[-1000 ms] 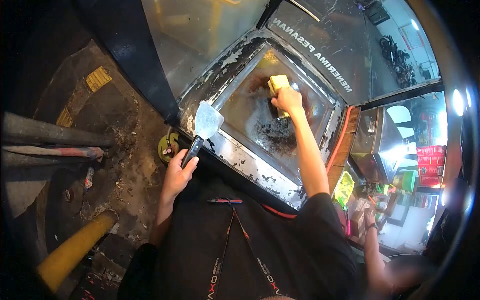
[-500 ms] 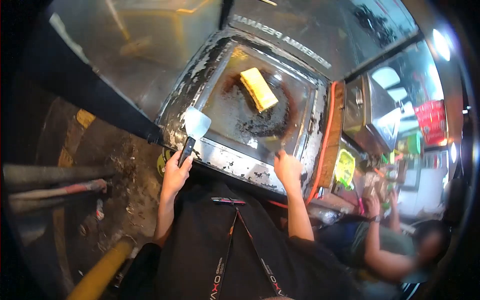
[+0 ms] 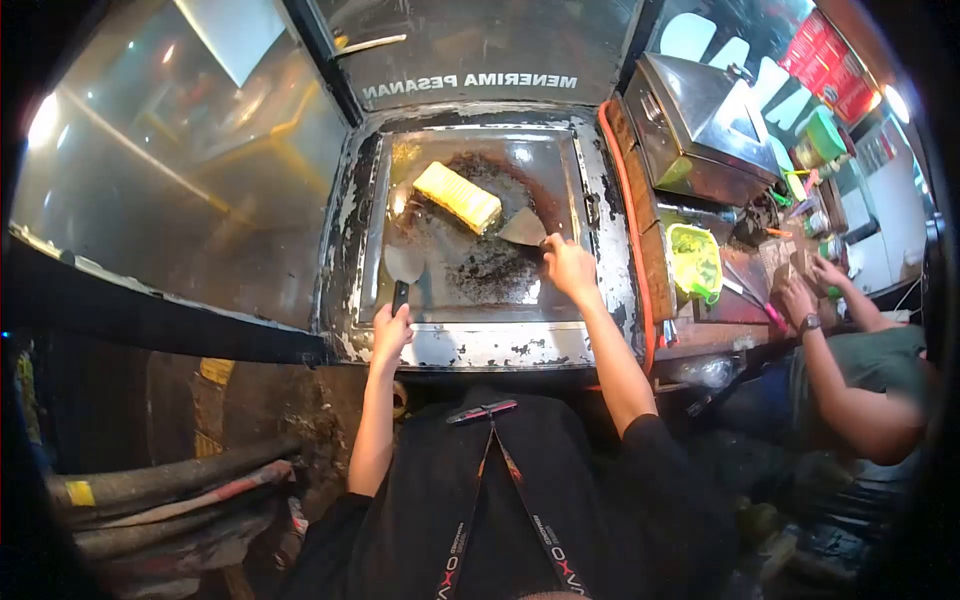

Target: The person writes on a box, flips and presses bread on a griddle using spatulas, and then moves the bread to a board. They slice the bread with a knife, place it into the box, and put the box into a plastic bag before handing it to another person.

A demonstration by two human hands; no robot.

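Observation:
A yellow, folded block of food (image 3: 457, 197) lies slanted on the dark, greasy griddle (image 3: 470, 300). My left hand (image 3: 392, 331) is closed around the black handle of a spatula (image 3: 404, 264), whose blade is over the griddle's left part, below the food and apart from it. Closed on the handle of a second spatula (image 3: 524, 229), my right hand (image 3: 570, 267) is over the griddle's right part. That blade points left, with its tip close to the food's lower right end.
An orange hose (image 3: 625, 220) runs along the griddle's right side. Beyond it are a green basket (image 3: 696, 262), a metal box (image 3: 700, 125) and a co-worker's hands (image 3: 806, 290) at a counter. Glass panels (image 3: 460, 50) stand behind and left.
The view has turned and shifted. My left spatula has moved in over the griddle from its front left edge. The right spatula's blade now shows near the food.

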